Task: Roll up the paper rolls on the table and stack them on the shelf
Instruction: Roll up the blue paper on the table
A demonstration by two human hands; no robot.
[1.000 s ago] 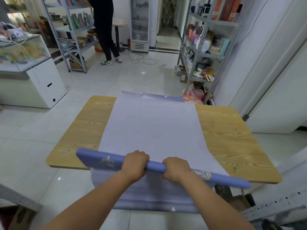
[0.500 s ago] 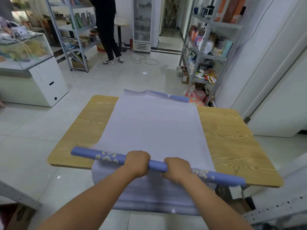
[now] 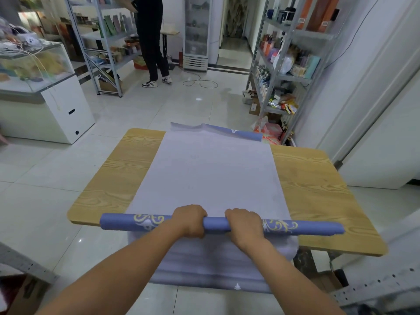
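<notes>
Wooden table is viewed from its near edge. A pale paper sheet is laid flat down the middle, from near edge to far edge, where a blue printed end is curled up. The blue paper roll is laid across the sheet along the near edge, and its left end is projected past the sheet. The left hand is closed over the roll left of centre, fingers curled round it. The right hand is clamped likewise just beside it, with a short bare stretch of roll between them. More paper is hung below the near edge. A stocked metal shelf is noted beyond the far-right corner.
</notes>
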